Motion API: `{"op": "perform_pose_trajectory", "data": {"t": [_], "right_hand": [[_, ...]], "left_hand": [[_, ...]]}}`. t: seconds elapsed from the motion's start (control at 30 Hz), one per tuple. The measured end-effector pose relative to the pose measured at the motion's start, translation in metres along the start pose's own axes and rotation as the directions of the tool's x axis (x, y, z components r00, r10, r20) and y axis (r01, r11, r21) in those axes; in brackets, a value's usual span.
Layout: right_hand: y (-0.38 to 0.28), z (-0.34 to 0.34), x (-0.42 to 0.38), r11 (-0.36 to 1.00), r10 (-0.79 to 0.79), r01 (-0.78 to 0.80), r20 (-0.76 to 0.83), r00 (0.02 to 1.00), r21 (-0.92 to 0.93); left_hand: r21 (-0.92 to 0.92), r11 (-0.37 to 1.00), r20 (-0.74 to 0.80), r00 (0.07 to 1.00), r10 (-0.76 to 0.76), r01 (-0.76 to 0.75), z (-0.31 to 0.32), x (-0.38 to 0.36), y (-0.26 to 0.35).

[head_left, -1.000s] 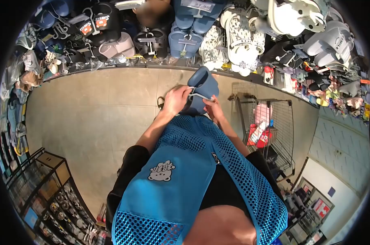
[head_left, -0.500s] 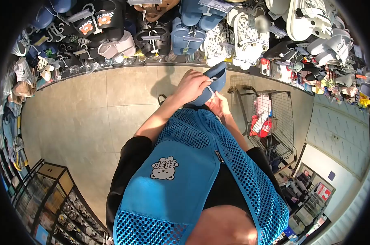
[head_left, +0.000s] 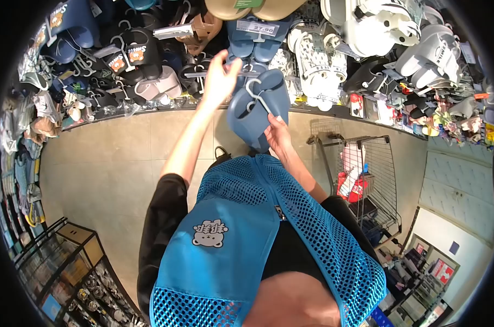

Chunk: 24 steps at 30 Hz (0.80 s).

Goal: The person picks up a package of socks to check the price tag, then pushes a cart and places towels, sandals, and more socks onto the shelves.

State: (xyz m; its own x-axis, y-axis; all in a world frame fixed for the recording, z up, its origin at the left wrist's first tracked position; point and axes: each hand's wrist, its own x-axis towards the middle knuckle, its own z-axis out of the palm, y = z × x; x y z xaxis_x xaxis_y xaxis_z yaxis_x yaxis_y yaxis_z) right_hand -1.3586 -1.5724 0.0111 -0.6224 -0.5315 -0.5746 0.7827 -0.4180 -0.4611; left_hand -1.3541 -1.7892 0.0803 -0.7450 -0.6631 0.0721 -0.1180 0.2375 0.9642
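Note:
A pair of blue slippers (head_left: 249,122) on a white plastic hanger (head_left: 262,98) is held up in front of my body. Fingers and thumb of my right hand (head_left: 278,134) pinch it at the lower right, by the hanger's edge. My left hand (head_left: 221,82) is raised toward the rack, fingers apart, with nothing seen in it. Beside it is a grey label holder (head_left: 195,74). Above the held pair hang more blue slippers (head_left: 252,46) under a price tag (head_left: 258,27) reading 27.90.
Slippers crowd the rack, among them black bear slippers (head_left: 128,57), patterned white slippers (head_left: 320,65) and grey slippers (head_left: 429,54). A wire shopping cart (head_left: 375,180) with red and white goods stands on the right. A black-framed display stand (head_left: 67,267) is at lower left, on the tiled floor (head_left: 111,180).
My left hand has let go of the slippers and moved up and left toward the rack. The slippers, now in my right hand alone, have turned to show their hanger.

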Motion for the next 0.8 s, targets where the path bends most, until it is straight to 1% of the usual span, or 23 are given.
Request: {"op": "perform_pose_trajectory", "data": {"t": [0.03,0.1,0.13,0.17,0.2,0.23,0.3,0.33,0.37,0.43,0.5,0.53,0.57,0.63,0.67,0.7,0.73,0.77,0.8], "right_hand": [[-0.002,0.001,0.004,0.999,-0.042,0.042,-0.03,0.999,0.0],[-0.007,0.005,0.012,0.997,-0.066,0.066,-0.008,0.998,0.036],[-0.006,0.008,0.016,0.994,-0.091,0.091,-0.003,0.996,0.065],[-0.007,0.012,0.022,0.989,-0.117,0.116,0.002,0.993,0.096],[-0.008,0.016,0.024,0.984,-0.12,0.122,-0.026,0.992,0.127],[-0.006,0.013,0.032,0.981,-0.117,0.12,-0.027,0.993,0.15],[-0.002,0.007,0.051,0.979,-0.142,0.136,0.034,0.989,0.151],[-0.007,0.015,0.048,0.975,-0.114,0.104,0.043,0.993,0.195],[-0.008,0.019,0.052,0.973,-0.123,0.11,0.052,0.991,0.202],[-0.015,0.036,0.055,0.966,-0.107,0.111,-0.032,0.994,0.232],[-0.016,0.047,0.057,0.958,-0.133,0.139,-0.041,0.99,0.252],[-0.014,0.049,0.068,0.946,-0.183,0.181,-0.018,0.983,0.269],[-0.009,0.052,0.079,0.93,-0.234,0.223,0.001,0.972,0.291],[-0.005,0.058,0.096,0.92,-0.32,0.308,0.012,0.947,0.243],[-0.013,0.078,0.087,0.919,-0.308,0.325,-0.11,0.945,0.225],[-0.012,0.081,0.092,0.929,-0.258,0.287,-0.147,0.955,0.234],[-0.013,0.087,0.097,0.916,-0.291,0.322,-0.156,0.944,0.239],[-0.014,0.093,0.101,0.901,-0.322,0.354,-0.163,0.933,0.25],[-0.016,0.096,0.104,0.897,-0.327,0.35,-0.128,0.936,0.27]], "left_hand": [[-0.102,0.994,-0.053,0.998,-0.034,0.028,0.001,0.014,0.013],[-0.026,0.998,-0.183,0.982,0.048,-0.054,0.012,0.047,0.015],[-0.006,0.998,-0.175,0.982,0.066,-0.068,0.013,0.059,0.021],[-0.08,0.996,-0.123,0.992,0.023,-0.033,0.015,0.071,0.028],[-0.15,0.989,-0.064,0.998,-0.026,0.016,0.018,0.074,0.036],[-0.265,0.964,-0.043,0.999,0.024,-0.034,0.021,0.073,0.043],[-0.241,0.97,0.033,0.999,0.0,0.008,0.014,0.09,0.026],[-0.255,0.945,0.014,0.978,-0.208,0.205,0.007,0.087,0.039],[-0.357,0.876,0.063,0.944,-0.323,0.324,-0.001,0.085,0.049],[-0.431,0.8,0.205,0.909,-0.363,0.417,-0.015,0.093,0.052],[-0.511,0.714,0.241,0.877,-0.415,0.478,-0.024,0.102,0.057],[-0.542,0.674,0.267,0.864,-0.427,0.501,-0.027,0.106,0.058],[-0.514,0.697,0.249,0.864,-0.437,0.5,-0.029,0.109,0.059],[-0.32,0.829,0.127,0.888,-0.442,0.459,-0.028,0.106,0.067],[-0.339,0.823,0.128,0.889,-0.44,0.456,-0.027,0.105,0.067],[-0.362,0.817,0.119,0.892,-0.437,0.449,-0.028,0.104,0.066],[-0.336,0.837,0.103,0.9,-0.424,0.433,-0.028,0.102,0.069],[-0.343,0.829,0.124,0.897,-0.425,0.441,-0.031,0.104,0.064],[-0.347,0.83,0.11,0.898,-0.426,0.437,-0.029,0.104,0.066]]}}
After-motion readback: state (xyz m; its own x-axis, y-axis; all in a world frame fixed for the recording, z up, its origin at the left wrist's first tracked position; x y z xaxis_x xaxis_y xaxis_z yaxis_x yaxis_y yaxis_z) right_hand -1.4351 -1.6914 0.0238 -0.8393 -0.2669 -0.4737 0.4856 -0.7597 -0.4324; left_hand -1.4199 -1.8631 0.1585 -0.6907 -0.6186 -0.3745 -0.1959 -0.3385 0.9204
